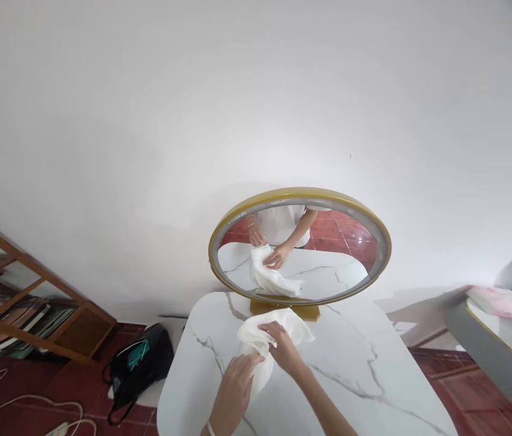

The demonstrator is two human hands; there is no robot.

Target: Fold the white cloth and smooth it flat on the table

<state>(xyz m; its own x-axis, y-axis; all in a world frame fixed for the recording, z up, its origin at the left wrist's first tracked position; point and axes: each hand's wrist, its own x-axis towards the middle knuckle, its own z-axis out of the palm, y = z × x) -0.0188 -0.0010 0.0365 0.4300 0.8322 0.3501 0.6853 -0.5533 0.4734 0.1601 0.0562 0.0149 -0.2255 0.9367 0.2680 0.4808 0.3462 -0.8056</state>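
Observation:
A crumpled white cloth (295,325) lies on the white marble-patterned table (356,369), in front of a mirror's gold base. My left hand (234,383), with a band at the wrist, pinches the near part of the cloth. Just beyond it, my right hand (282,346) grips a bunched fold, its fingers closed on the fabric. Behind the cloth stands a mirror (299,301) with a gold rim, tilted upward. Both hands and the cloth are reflected in its glass. Some fingertips are hidden in the folds.
A wooden shelf (40,284) with books leans along the wall at left. On the red tiled floor sit a black bag (144,363) and a white cable (33,398). To the right, a plastic-wrapped pack (503,301) rests on a grey-sided table (494,357).

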